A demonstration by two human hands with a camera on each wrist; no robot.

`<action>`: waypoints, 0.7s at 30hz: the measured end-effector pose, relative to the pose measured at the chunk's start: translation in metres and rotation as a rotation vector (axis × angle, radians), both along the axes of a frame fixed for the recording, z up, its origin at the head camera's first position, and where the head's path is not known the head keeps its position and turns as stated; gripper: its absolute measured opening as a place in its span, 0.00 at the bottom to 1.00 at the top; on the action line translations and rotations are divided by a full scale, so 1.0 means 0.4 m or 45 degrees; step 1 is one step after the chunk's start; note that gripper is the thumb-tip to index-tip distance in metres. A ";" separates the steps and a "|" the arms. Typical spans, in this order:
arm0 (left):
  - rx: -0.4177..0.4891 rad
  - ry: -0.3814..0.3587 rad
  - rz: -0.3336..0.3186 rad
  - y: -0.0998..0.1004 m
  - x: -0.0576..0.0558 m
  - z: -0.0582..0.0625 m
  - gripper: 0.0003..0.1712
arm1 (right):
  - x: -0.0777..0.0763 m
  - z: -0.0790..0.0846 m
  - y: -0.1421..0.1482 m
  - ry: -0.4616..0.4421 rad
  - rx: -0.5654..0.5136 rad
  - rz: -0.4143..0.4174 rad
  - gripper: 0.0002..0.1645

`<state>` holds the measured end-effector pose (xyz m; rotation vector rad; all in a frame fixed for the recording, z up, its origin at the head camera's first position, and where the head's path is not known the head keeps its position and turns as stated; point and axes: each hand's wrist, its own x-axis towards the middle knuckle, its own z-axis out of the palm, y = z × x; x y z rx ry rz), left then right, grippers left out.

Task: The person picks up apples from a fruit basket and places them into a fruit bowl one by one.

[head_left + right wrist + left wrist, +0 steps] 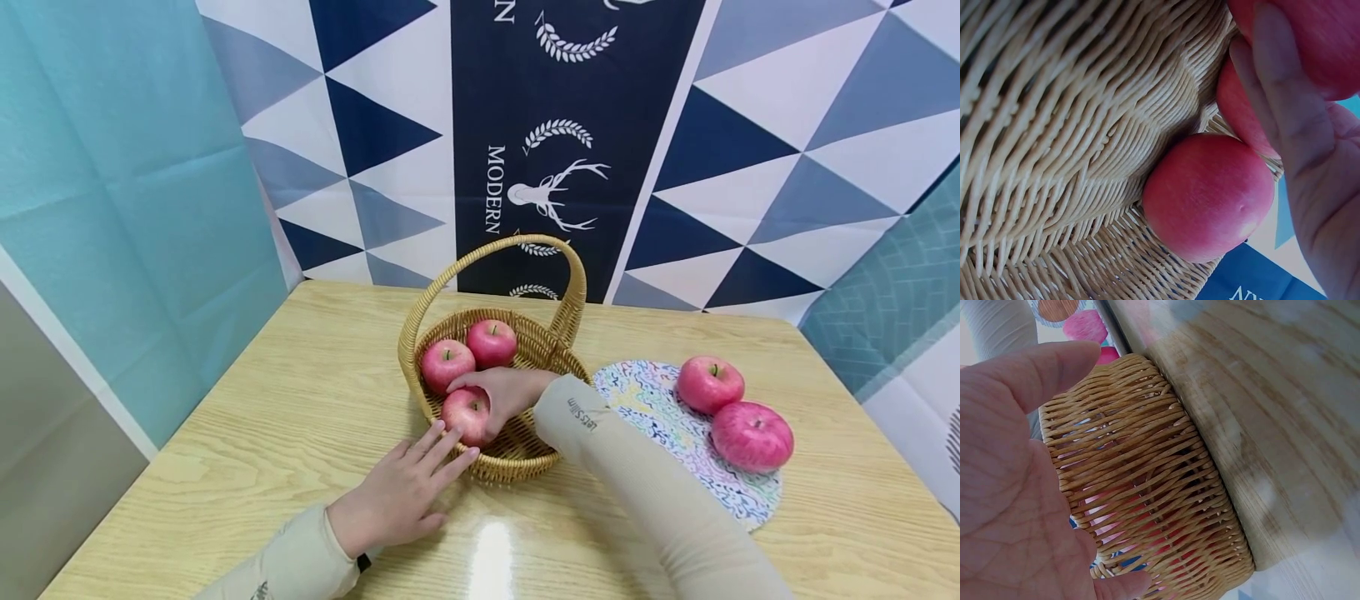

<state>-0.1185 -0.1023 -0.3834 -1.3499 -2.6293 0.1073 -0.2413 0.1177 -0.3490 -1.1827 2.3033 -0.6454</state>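
Note:
A wicker basket (517, 468) with an arched handle stands on the table, several red apples inside. My right hand (512, 392) reaches into it and grips the near apple (463, 414), thumb and fingers curled round its sides. Behind that one lie two more, the left apple (447, 363) and the rear apple (492, 342). The right wrist view shows the gripped apple (1329, 47) at the top and a loose apple (1209, 197) against the wicker. My left hand (401, 498) rests at the basket's near left side, fingers extended to the rim; its palm (1004, 487) faces the woven wall.
Right of the basket lies a round patterned mat (652, 404). Two more red apples, a rear one (710, 384) and a front one (752, 437), sit touching on its right side. A patterned cloth backdrop (390, 142) rises behind the wooden table (300, 400).

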 end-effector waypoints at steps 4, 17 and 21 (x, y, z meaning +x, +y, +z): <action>-0.012 -0.010 0.009 0.002 -0.001 -0.001 0.45 | 0.003 0.000 -0.002 0.037 0.012 -0.003 0.42; 0.013 0.026 -0.015 0.000 -0.001 -0.002 0.45 | 0.011 0.014 -0.004 0.076 0.055 0.002 0.41; -0.010 -0.005 0.003 0.001 0.000 -0.002 0.45 | 0.010 0.020 0.000 0.072 0.073 0.028 0.42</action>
